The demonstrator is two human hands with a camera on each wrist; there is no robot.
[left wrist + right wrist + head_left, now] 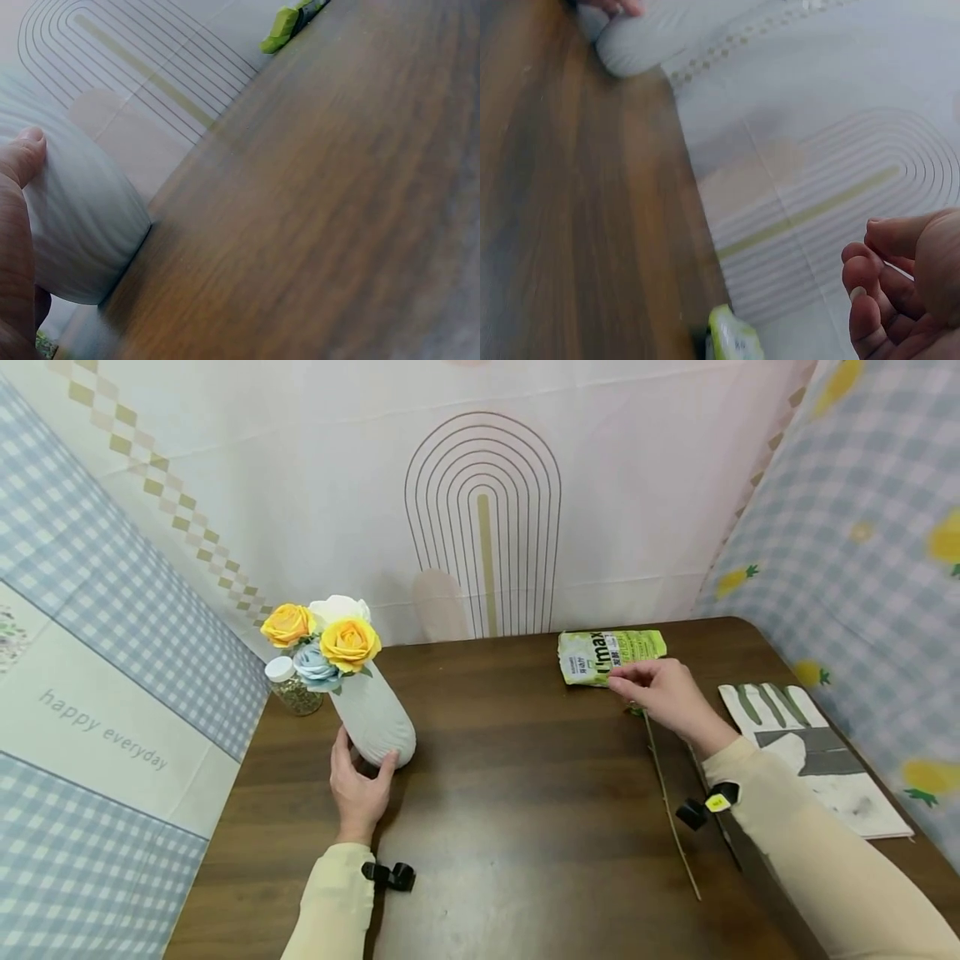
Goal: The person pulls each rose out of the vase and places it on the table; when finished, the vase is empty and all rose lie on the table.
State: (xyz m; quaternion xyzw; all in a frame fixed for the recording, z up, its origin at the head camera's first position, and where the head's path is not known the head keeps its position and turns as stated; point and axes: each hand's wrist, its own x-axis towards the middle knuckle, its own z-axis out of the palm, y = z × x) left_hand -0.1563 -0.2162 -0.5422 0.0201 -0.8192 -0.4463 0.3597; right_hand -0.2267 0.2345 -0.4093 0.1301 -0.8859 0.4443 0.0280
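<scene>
A white ribbed vase (375, 714) with yellow, white and blue flowers (350, 644) stands at the left of the table. My left hand (358, 793) grips it low down, the thumb on its right side and the fingers round the left. In the left wrist view the vase (82, 225) has its base at the tabletop. Over at the right, my right hand (663, 697) is raised above a long thin stem (667, 802), its fingers loosely bent. Nothing shows between those fingers in the right wrist view. The stem's top end is partly hidden by this hand.
A green and white packet (577, 658) lies at the back of the table (487, 827). Behind the vase is a white-lidded jar (296, 693). White and grey gloves (806, 752) lie at the right edge. A second stem (727, 839) runs beneath the right forearm.
</scene>
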